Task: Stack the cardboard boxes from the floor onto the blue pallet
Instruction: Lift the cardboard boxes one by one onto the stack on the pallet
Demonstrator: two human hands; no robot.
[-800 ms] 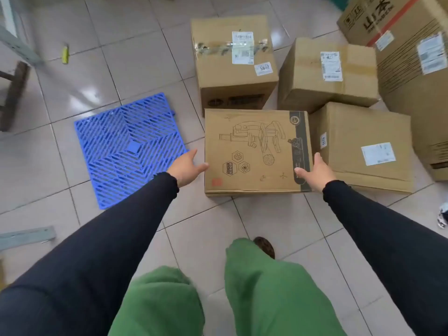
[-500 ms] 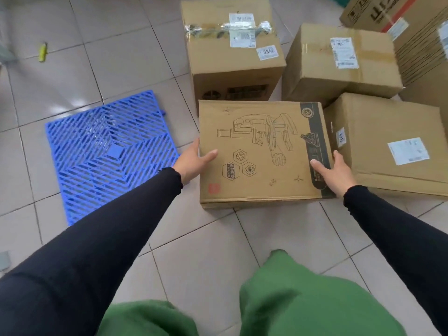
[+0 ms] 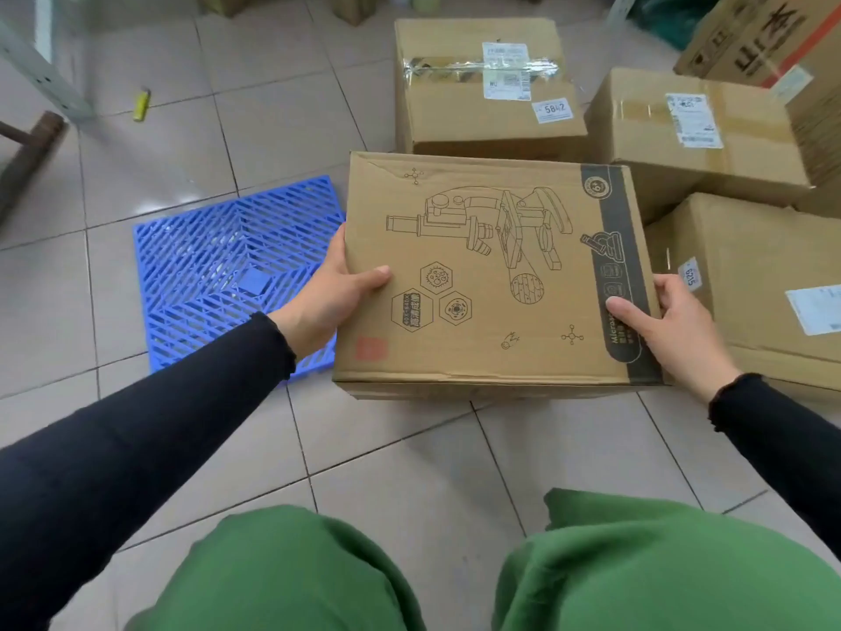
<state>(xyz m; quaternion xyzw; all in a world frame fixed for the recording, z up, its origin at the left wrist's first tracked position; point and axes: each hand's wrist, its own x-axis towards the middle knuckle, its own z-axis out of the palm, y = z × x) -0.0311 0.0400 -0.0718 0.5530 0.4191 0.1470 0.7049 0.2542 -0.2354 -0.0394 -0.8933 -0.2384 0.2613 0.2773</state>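
Observation:
A flat cardboard box printed with a microscope drawing (image 3: 491, 275) is held between both hands, raised off the tiled floor. My left hand (image 3: 325, 296) grips its left edge, thumb on top. My right hand (image 3: 669, 327) grips its right edge over the dark printed strip. The blue pallet (image 3: 214, 275), a slatted plastic square, lies flat on the floor just left of the box, with nothing on it. Three more cardboard boxes rest on the floor: a taped box (image 3: 487, 84) behind, a labelled box (image 3: 691, 129) at the back right, and another box (image 3: 764, 284) at the right.
A large printed carton (image 3: 782, 47) stands at the top right corner. A small yellow object (image 3: 142, 103) lies on the tiles at the far left. A wooden leg (image 3: 27, 152) and a metal post (image 3: 41, 70) stand at the left edge. My green-trousered legs fill the bottom.
Both hands closed on the microscope box's side edges and raised it from the floor toward me. Its left edge now overlaps the pallet's right side in view.

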